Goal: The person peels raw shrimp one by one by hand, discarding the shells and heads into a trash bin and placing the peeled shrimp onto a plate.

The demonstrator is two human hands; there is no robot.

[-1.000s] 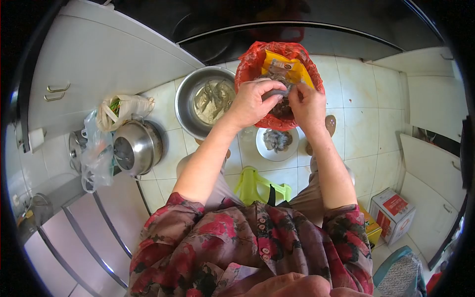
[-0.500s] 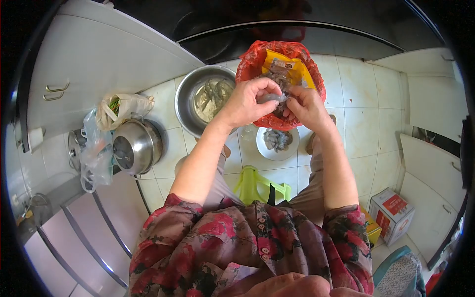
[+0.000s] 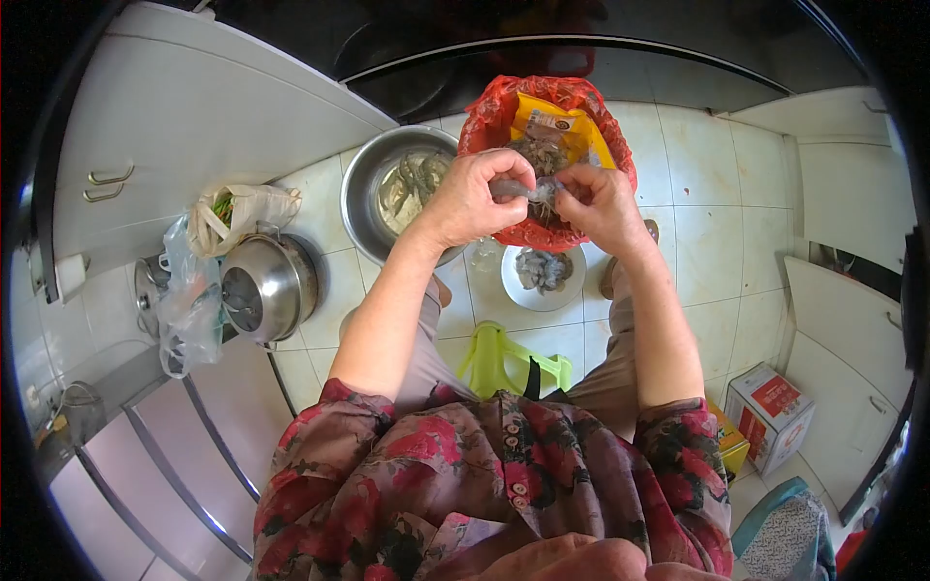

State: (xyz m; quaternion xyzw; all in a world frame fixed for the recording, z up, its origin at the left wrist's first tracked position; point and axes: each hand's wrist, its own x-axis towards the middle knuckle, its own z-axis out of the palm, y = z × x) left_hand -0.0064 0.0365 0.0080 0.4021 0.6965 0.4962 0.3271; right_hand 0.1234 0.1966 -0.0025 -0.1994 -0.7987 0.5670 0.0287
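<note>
A grey shrimp [image 3: 533, 191] is pinched between my two hands above a bin lined with a red plastic bag [image 3: 628, 145]. My left hand [image 3: 477, 196] grips its body with thumb and bent fingers. With thumb and fingertips, my right hand [image 3: 603, 201] holds the other end. Inside the bin lie a yellow packet [image 3: 591, 136] and a brownish heap of scraps [image 3: 541, 155], partly covered by my hands. Below my hands, a white plate [image 3: 554, 300] carries several grey shrimp [image 3: 542, 271]. To the left, a steel basin [image 3: 363, 208] contains more shrimp [image 3: 423, 177] in water.
On the left stand a steel pot [image 3: 271, 290], a clear plastic bag [image 3: 189, 315] and a light bag with greens [image 3: 271, 205]. A green stool [image 3: 489, 358] is between my legs. Boxes [image 3: 770, 416] sit at the right, with white cabinets [image 3: 852, 194] beyond.
Both hands have shifted slightly, and a longer part of the shrimp now shows between them. My right fingers have drawn a little toward my left. Other things stay put.
</note>
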